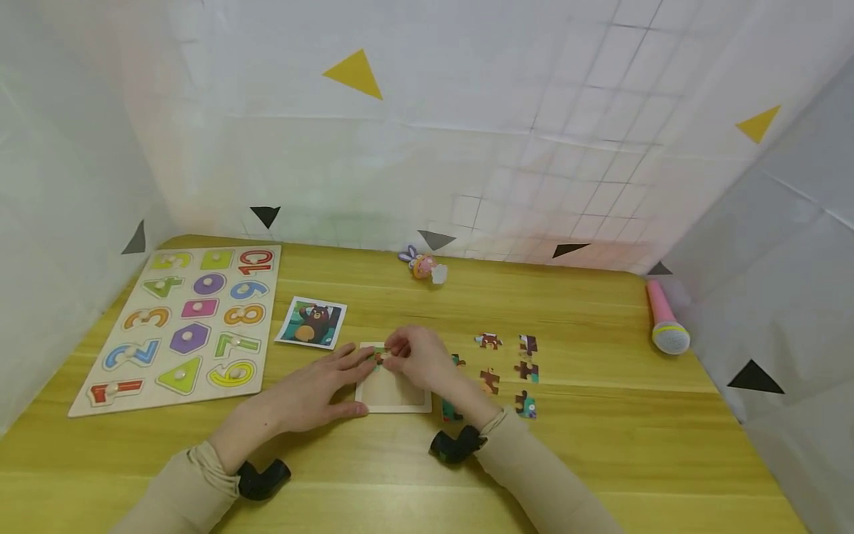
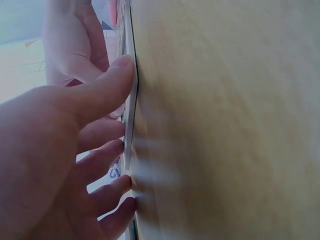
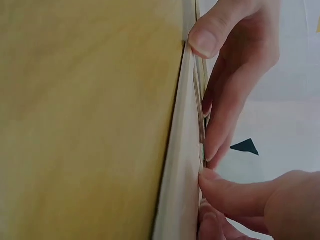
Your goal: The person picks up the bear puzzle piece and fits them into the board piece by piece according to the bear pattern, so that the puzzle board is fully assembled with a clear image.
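A small wooden puzzle tray (image 1: 398,409) lies flat on the table before me. My left hand (image 1: 307,394) rests on its left side, fingers fairly straight. The left thumb presses the near left corner, as the left wrist view shows. Over the tray's far part, my right hand (image 1: 425,361) pinches a small brown and green jigsaw piece (image 1: 380,359), partly hidden by the fingers. In the right wrist view the right thumb (image 3: 232,195) is down at the tray's surface. Several loose jigsaw pieces (image 1: 490,381) lie right of the tray, some partly behind the right hand.
A bear picture card (image 1: 312,324) lies beyond the left hand. Farther left is a number and shape peg board (image 1: 160,297). A rabbit-eared toy (image 1: 423,265) sits near the back edge, and a pink toy microphone (image 1: 667,322) lies at the right edge.
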